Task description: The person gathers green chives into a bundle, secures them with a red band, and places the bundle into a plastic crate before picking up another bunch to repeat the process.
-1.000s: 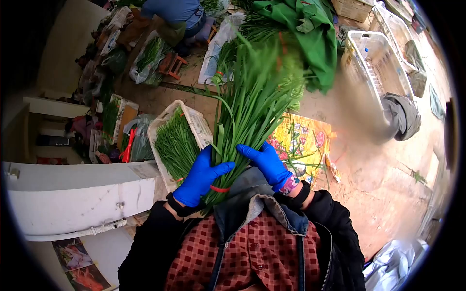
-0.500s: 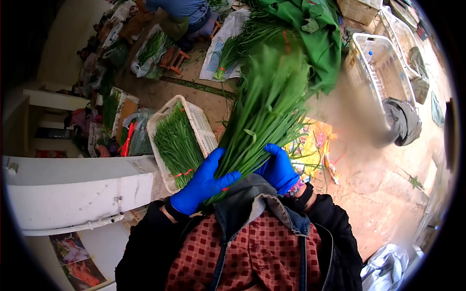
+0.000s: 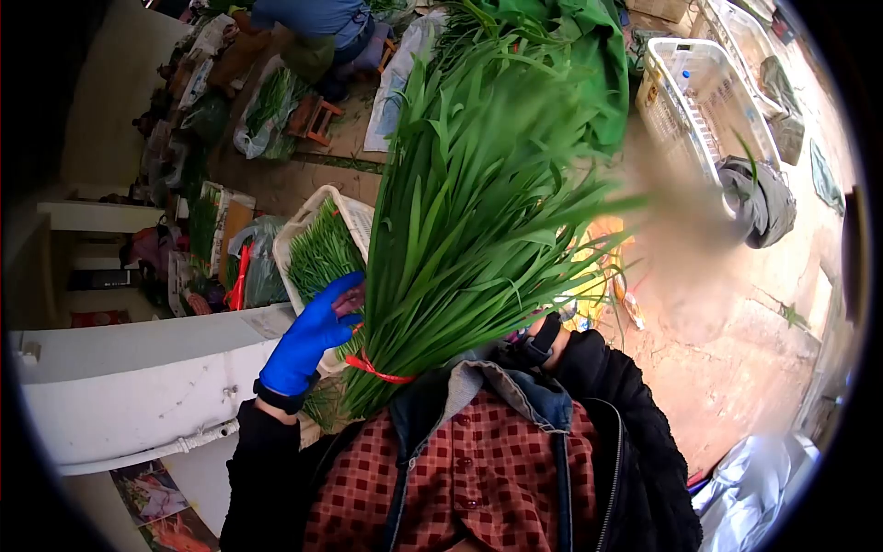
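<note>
a: what's over on the left?
b: a white ledge (image 3: 138, 368), and past it a white basket (image 3: 363, 221) on the floor with cut green leaves lying in it.
a: and the hands?
b: the left hand (image 3: 308, 340), in a blue glove, is just in front of that basket. its fingers (image 3: 345, 296) curl onto the left edge of the bundle of chives (image 3: 460, 230) and grip it there.
a: where is the bundle?
b: upright, close against the person's chest, leaves fanning upward. a red band (image 3: 377, 370) ties it near the bottom.
a: the right hand?
b: hidden behind the leaves. only the wrist with a black strap (image 3: 541, 339) shows, so i cannot tell whether it is open or closed.
a: further right?
b: a white crate (image 3: 685, 110) and a grey cloth (image 3: 759, 198) at its near end.
</note>
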The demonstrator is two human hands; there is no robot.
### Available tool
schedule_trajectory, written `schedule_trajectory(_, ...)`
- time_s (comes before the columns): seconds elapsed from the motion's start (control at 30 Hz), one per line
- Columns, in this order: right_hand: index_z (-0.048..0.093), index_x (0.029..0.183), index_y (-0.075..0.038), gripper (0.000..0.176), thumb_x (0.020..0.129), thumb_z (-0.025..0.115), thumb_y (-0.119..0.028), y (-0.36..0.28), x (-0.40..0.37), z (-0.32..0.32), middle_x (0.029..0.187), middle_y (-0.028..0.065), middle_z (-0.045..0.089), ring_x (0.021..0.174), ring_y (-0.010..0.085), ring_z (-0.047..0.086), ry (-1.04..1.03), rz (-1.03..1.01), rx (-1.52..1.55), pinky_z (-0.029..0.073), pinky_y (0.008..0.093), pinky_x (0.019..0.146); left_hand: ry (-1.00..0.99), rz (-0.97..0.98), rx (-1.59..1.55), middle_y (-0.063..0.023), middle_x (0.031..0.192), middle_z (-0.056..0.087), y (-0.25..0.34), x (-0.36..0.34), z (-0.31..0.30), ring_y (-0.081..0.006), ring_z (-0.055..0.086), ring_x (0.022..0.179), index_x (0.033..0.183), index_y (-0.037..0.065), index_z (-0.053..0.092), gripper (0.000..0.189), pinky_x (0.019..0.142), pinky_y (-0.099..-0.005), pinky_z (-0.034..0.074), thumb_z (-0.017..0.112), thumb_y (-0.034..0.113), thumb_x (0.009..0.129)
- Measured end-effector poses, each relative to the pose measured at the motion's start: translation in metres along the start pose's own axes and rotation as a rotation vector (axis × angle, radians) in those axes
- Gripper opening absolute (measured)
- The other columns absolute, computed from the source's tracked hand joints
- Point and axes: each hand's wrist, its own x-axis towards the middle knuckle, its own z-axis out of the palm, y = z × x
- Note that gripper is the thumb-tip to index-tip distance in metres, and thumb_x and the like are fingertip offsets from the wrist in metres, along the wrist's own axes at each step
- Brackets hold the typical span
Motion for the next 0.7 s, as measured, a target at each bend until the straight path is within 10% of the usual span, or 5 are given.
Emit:
schedule_trajectory(0.5, 0.051, 0.125, -0.007, 0.041, 0.098, 0.038, -0.034, -0.013, -0.017, -0.01, 0.123, 0.0111, 0.057, 0.116, 0.029, 0.051, -0.058, 0.083, 0.309, 0.041, 0.0418, 0.1, 0.132, -0.037, -0.444, -0.011, 0.124, 0.056, -0.01, 0.023, 0.012, -0.0237, 0.056, 0.113, 0.133, 0.001, 0.045, 0.06, 0.099, -0.0346, 0.043, 0.063, 0.006, 0.076)
schedule_trajectory(0.6, 0.058, 0.115, -0.005, 0.033, 0.094, 0.049, -0.03, -0.041, -0.031, -0.01, 0.116, 0.0094, 0.061, 0.101, 0.0262, 0.058, -0.029, -0.516, -1.992, 0.046, 0.0394, 0.086, 0.208, -0.035, -0.489, -0.0117, 0.124, 0.057, -0.01, 0.012, -0.003, -0.0245, 0.057, 0.111, 0.132, 0.001, 0.046, 0.057, 0.098, -0.0345, 0.044, 0.059, 0.004, 0.077)
schedule_trajectory(0.7, 0.06, 0.112, -0.003, 0.033, 0.094, 0.05, -0.029, -0.069, -0.052, 0.032, 0.107, 0.0064, 0.064, 0.092, 0.0169, 0.061, 0.565, -0.431, -0.858, 0.046, 0.0301, 0.082, 0.224, 0.014, -0.507, -0.0114, 0.124, 0.057, -0.004, 0.004, -0.021, -0.0241, 0.057, 0.111, 0.132, 0.002, 0.046, 0.056, 0.097, -0.0347, 0.045, 0.061, 0.006, 0.078)
